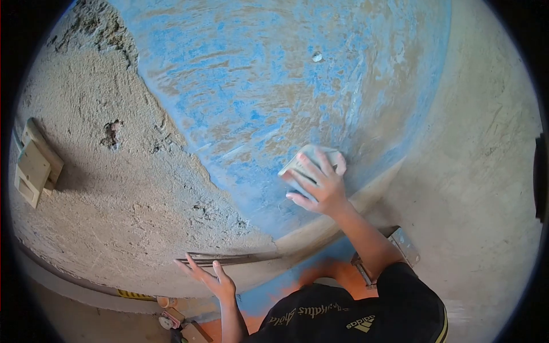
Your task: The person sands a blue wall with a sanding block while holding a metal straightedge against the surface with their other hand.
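My right hand [324, 184] is closed over a pale, flat-edged block [293, 167] and presses it against the lower part of the blue, patchy wall [257, 108]. The thumb and fingers spread across the block's back, and its underside is hidden. Lower on the left, my left hand [214, 280] is raised with its fingers apart and nothing in it. Its fingertips are close to dark strips [229, 259] along the rough plaster.
A loose-looking socket box [35, 166] projects from rough plaster [97, 200] on the left. Smooth grey wall [474, 188] is at right. Below are a metal stand [405, 246], a small tub [164, 302] and other items on the floor.
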The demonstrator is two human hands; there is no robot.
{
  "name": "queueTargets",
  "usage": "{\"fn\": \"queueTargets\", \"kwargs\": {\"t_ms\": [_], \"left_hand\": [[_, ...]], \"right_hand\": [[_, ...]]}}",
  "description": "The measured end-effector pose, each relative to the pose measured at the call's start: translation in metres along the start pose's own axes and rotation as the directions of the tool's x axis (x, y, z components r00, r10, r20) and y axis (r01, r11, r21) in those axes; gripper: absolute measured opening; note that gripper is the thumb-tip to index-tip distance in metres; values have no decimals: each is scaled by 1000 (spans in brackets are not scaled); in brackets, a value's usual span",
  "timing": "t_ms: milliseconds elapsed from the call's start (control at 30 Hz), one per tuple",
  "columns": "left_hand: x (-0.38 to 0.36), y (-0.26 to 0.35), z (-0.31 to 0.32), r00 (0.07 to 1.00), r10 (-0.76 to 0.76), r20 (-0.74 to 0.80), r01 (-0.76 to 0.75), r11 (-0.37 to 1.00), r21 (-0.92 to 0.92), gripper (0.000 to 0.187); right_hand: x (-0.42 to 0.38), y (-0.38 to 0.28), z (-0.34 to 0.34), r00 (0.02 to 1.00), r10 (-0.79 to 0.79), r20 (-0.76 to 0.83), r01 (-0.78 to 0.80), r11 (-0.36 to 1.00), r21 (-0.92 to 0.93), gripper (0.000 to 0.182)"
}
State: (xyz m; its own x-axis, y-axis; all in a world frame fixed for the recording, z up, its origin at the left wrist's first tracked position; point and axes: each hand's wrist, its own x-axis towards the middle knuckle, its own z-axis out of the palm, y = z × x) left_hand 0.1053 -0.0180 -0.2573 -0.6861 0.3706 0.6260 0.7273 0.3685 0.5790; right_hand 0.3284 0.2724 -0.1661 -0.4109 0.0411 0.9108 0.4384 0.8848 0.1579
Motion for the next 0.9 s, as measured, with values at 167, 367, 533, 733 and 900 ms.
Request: {"fn": "queueTargets", "kwargs": {"t_ms": [167, 367, 533, 733, 900], "left_hand": [[-2, 0, 1, 1000, -20, 7, 20, 1000, -7, 81], [-5, 8, 12, 999, -38, 7, 39, 999, -8, 84], [-10, 17, 24, 995, -92, -32, 91, 995, -35, 87], [-21, 43, 52, 993, -87, -76, 85, 996, -32, 87], [-21, 81, 71, 985, -116, -131, 113, 993, -25, 86]], "right_hand": [[2, 43, 4, 698, 637, -327, -560, 770, 304, 67], [-21, 38, -3, 967, 252, -26, -250, 966, 69, 74], [-21, 58, -2, 878, 439, -194, -390, 888, 244, 71], [-24, 87, -12, 875, 429, -225, -370, 892, 260, 63], [-21, 119, -42, 867, 482, -123, -447, 863, 235, 58]]}}
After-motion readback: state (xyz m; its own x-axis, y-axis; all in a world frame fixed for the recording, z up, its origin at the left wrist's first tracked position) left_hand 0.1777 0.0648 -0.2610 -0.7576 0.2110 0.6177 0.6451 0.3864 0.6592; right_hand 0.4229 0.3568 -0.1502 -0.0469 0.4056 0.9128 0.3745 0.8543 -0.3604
